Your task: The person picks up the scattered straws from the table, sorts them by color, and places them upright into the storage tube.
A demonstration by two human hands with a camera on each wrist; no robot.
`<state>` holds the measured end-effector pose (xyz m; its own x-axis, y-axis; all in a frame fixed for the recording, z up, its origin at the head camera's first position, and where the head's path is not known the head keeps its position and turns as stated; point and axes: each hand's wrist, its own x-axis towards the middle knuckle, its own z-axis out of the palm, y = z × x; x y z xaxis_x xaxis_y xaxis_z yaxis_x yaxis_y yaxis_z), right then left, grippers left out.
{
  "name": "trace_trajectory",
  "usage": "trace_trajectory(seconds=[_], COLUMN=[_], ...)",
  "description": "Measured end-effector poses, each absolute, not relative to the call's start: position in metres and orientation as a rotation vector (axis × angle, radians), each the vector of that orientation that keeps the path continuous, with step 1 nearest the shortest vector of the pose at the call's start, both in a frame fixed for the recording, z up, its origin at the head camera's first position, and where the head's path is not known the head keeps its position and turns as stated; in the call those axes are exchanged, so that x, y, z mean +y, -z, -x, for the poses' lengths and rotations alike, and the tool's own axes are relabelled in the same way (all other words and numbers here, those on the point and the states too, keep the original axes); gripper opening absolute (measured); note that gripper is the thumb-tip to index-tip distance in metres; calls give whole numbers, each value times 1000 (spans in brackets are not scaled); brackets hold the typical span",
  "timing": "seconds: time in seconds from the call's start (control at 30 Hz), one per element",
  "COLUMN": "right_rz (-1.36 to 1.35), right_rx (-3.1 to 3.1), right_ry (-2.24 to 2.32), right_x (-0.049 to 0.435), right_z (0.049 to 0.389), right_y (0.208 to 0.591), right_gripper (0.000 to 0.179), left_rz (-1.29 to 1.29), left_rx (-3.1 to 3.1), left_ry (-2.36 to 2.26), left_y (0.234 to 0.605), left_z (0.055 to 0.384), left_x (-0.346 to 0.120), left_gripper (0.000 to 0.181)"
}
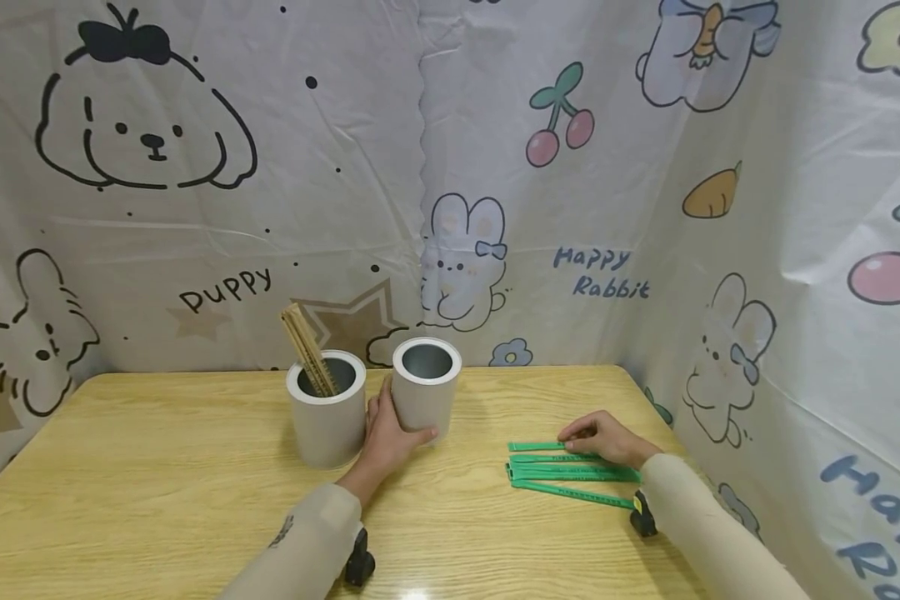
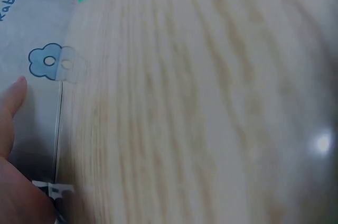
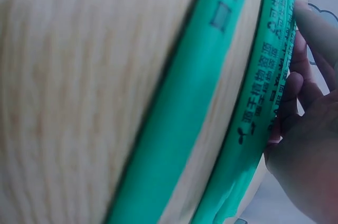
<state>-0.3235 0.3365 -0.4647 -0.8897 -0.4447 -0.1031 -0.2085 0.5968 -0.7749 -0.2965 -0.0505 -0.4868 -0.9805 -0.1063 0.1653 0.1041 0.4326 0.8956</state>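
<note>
My left hand (image 1: 386, 433) holds a white cylindrical cup (image 1: 426, 400) with a grey inside, its thumb across the front and its fingers along the left side. A wider white cup (image 1: 326, 429) stands just left of that hand, with a bundle of tan, dark-printed sticks (image 1: 309, 350) leaning in it. On the right, several slim green packets (image 1: 570, 472) with dark print lie side by side. My right hand (image 1: 603, 437) pinches the farthest green packet (image 1: 534, 447). In the right wrist view, its fingertips (image 3: 311, 23) are along the packets' far side.
The wooden table (image 1: 195, 500) ends at a pale cloth backdrop (image 1: 345, 208) printed with cartoon animals, which also rises along the right side. Each wrist wears a small black camera (image 1: 360, 560).
</note>
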Motion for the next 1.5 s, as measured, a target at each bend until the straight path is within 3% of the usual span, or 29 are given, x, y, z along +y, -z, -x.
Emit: trace_trajectory(seconds=[0.33, 0.57, 0.73, 0.87, 1.0, 1.13, 1.3, 1.5], right_rz=[554, 437, 397, 467, 546, 475, 209, 207], right_rx=[2556, 2552, 2241, 1807, 1618, 1647, 1959, 2319], right_ry=[1122, 1271, 1895, 2390, 2570, 2596, 2341, 1755], right_x=[334, 316, 266, 211, 164, 135, 127, 172], right_z=[327, 333, 335, 332, 333, 340, 345, 343], right_y=[457, 412, 353, 303, 279, 294, 337, 373], right_gripper=[16, 29, 13, 28, 36, 38, 14, 51], left_rz=[137, 152, 142, 127, 121, 128, 115, 97], left_rx=[-2478, -2504, -2539, -2549, -2542, -2537, -2545, -2548], left_ry=[1733, 1738, 1704, 1685, 1687, 1708, 1720, 1685], left_y=[488, 488, 488, 488, 487, 488, 491, 493], left_z=[297, 296, 296, 296, 296, 296, 298, 302], left_x=[-56, -58, -58, -57, -57, -58, -57, -56], left_gripper=[112, 112, 111, 109, 109, 109, 109, 110])
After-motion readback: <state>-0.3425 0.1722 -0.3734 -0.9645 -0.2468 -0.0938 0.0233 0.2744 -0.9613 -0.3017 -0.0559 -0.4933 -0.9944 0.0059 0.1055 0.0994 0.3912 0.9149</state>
